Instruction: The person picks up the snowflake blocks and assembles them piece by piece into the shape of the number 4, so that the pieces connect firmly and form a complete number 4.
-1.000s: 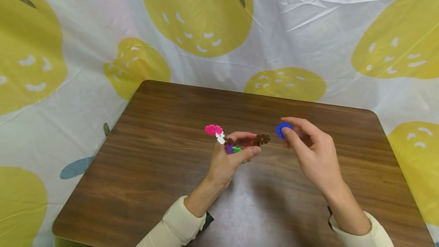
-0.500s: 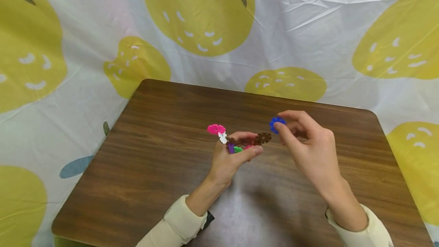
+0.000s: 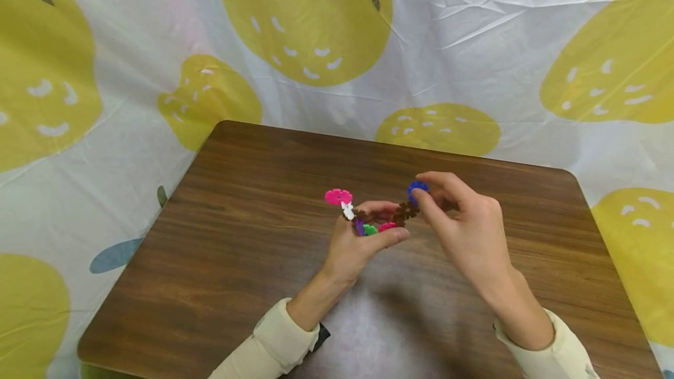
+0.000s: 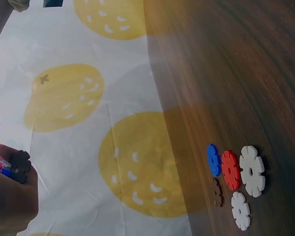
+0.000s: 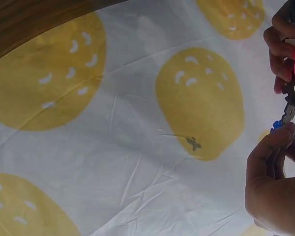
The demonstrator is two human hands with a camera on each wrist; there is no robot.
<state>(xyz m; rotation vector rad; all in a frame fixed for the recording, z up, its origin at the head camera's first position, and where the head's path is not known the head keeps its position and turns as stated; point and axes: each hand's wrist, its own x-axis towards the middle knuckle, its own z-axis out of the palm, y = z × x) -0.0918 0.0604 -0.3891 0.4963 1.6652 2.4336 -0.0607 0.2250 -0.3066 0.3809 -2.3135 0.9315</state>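
Note:
My left hand (image 3: 358,247) holds a chain of notched, flower-shaped plastic discs above the table. From its far left end, the chain runs through a pink disc (image 3: 339,196), a white disc (image 3: 347,210), a purple disc (image 3: 360,227), a green disc (image 3: 370,230) and a second pink disc (image 3: 387,226) to a brown disc (image 3: 406,213) at its right end. Between thumb and fingers, my right hand (image 3: 466,230) pinches a blue disc (image 3: 418,190), its lower edge right at the brown one. The right wrist view shows the blue disc (image 5: 277,126) partly hidden by fingertips.
Loose discs lie on the wood-grain table (image 3: 263,192): a blue disc (image 4: 213,160), a red disc (image 4: 230,170), a small brown disc (image 4: 217,192) and two white discs (image 4: 252,171). A white curtain (image 3: 295,104) with yellow fruit prints hangs behind the table.
My right hand has moved left with the blue disc, from apart to right at the brown disc. My left hand has shifted slightly right with the chain.

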